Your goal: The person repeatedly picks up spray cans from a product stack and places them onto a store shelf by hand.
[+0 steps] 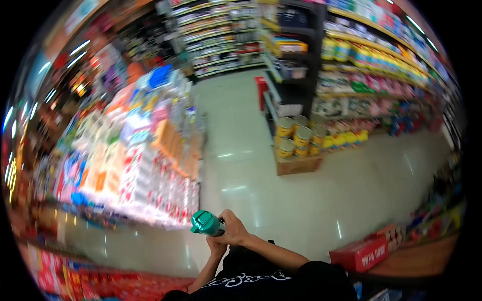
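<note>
The person's right hand [234, 230] is curled round a dark bottle [217, 230] with a glossy green plastic lid [204, 221], held out before a black shirt [321, 281] with white lettering [235, 281]; the left hand [216, 247] sits underneath, its grip too hidden for me to tell. Ahead to the left rise white packs patterned in red [161, 193].

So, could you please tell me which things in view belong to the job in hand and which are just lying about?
Apparently in use:
teal-lidded rounded bottle
right hand, gripping it
left hand, grip mostly hidden

Apparently not involved:
red cardboard box with white lettering
yellow cylindrical tins
brown cardboard box beneath them
red-patterned white packs
</note>
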### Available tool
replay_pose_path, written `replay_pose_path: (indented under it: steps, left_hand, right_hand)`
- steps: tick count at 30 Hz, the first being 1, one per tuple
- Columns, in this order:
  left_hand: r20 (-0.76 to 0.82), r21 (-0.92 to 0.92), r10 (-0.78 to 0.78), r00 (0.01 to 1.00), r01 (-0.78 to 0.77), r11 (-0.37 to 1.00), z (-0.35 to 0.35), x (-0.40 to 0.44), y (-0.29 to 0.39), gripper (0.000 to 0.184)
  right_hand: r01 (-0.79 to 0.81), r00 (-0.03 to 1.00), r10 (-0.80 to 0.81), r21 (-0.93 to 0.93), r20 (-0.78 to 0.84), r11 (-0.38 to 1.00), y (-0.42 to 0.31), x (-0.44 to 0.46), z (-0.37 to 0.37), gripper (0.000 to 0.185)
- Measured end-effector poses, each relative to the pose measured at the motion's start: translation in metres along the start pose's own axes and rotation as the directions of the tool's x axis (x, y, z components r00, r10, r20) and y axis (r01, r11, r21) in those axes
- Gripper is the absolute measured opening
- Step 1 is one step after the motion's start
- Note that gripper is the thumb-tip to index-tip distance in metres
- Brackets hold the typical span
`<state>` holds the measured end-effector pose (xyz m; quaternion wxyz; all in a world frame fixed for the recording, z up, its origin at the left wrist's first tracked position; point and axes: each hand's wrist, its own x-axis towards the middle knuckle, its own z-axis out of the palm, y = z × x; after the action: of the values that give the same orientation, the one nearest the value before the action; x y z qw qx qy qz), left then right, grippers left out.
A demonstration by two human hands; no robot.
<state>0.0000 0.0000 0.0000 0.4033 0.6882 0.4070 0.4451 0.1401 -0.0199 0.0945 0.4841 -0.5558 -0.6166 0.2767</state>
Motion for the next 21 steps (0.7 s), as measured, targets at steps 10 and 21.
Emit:
replay_pose_path:
  steps: [10,21]
  left_hand:
    - [0.579,-0.036,0.062,0.813,-0.051,0.998,0.259,0.119,0.039,0.042]
    - [0.883,-0.177,0.260,0.390,-0.236,0.956,0.591,0.225,0.160,0.065]
  right_hand:
    - [-0.277,0.889,0.281,0.064,-0.362,0.959,0.126,-0.006,-0.247,0.062]
    - [-0.273,0.501,0.347,0.236,-0.793,0.933,0.240,-0.061,-0.536,0.052]
